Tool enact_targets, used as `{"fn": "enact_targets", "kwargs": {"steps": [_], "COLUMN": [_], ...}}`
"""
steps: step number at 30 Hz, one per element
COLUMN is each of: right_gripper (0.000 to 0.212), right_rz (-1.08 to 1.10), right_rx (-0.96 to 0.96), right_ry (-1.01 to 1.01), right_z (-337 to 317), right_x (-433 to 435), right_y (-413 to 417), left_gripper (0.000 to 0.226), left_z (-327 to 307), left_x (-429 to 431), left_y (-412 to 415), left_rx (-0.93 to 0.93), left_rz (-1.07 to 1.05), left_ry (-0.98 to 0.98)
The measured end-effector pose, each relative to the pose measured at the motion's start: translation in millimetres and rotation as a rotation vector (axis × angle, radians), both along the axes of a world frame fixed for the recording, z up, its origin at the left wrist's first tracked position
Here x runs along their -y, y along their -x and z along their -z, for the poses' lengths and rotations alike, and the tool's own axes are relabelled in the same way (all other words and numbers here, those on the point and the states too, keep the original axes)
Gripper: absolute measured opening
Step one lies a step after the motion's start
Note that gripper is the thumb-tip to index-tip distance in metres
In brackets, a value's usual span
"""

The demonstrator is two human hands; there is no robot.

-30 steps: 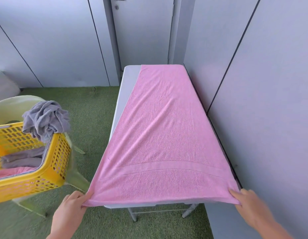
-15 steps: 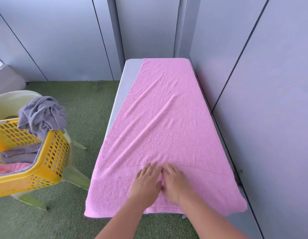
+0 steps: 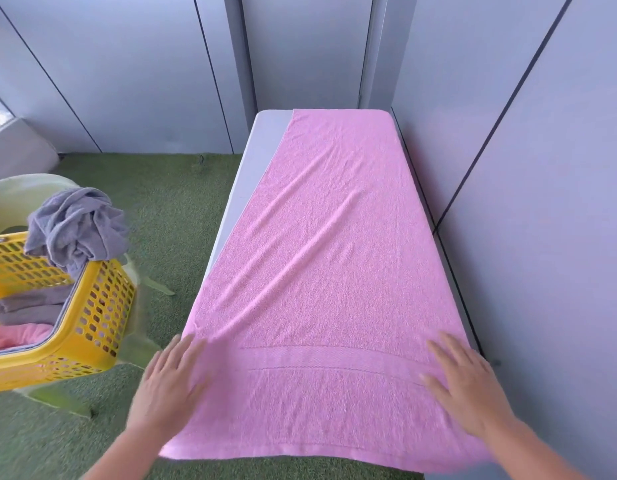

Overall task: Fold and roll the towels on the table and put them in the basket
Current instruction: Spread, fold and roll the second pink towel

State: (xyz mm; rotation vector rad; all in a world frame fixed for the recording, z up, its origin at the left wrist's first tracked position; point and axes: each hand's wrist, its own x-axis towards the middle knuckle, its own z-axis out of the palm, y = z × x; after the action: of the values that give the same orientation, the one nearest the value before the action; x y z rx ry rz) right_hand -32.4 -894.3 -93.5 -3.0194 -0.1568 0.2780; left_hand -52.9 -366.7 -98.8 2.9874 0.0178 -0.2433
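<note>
A large pink towel (image 3: 328, 271) lies spread flat along the narrow grey table (image 3: 255, 161), with a few diagonal wrinkles across its middle. My left hand (image 3: 167, 386) presses flat on the towel's near left edge with fingers straight. Flat on the near right edge lies my right hand (image 3: 463, 382), fingers spread. A yellow perforated basket (image 3: 92, 317) stands at the left, holding rolled grey and pink towels, with a crumpled grey towel (image 3: 75, 230) draped over its far rim.
The basket sits on a pale green plastic chair (image 3: 19, 192) on green artificial turf (image 3: 154, 209). Grey wall panels (image 3: 542, 237) run close along the table's right side and behind its far end.
A second ago my hands pinched the towel's near corners. Then they met at the middle of the near end, and now they have slid apart to the left and right edges.
</note>
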Motion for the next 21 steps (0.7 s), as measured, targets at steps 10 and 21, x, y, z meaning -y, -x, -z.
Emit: {"fn": "enact_targets", "kwargs": {"steps": [10,21], "right_gripper": [0.063,0.075], "right_rz": [-0.213,0.109], "right_rx": [-0.064,-0.060], "right_ry": [-0.133,-0.018], "right_z": [4.8,1.4], "right_x": [-197.9,-71.8], "right_y": [-99.2,-72.9], "left_gripper": [0.080,0.104], "left_z": [-9.2,-22.6], "left_x": [172.3,8.5], "left_y": [-129.8,-86.9], "left_rx": [-0.071,-0.050], "left_rz": [0.157,0.055], "left_ry": [0.112,0.023]}}
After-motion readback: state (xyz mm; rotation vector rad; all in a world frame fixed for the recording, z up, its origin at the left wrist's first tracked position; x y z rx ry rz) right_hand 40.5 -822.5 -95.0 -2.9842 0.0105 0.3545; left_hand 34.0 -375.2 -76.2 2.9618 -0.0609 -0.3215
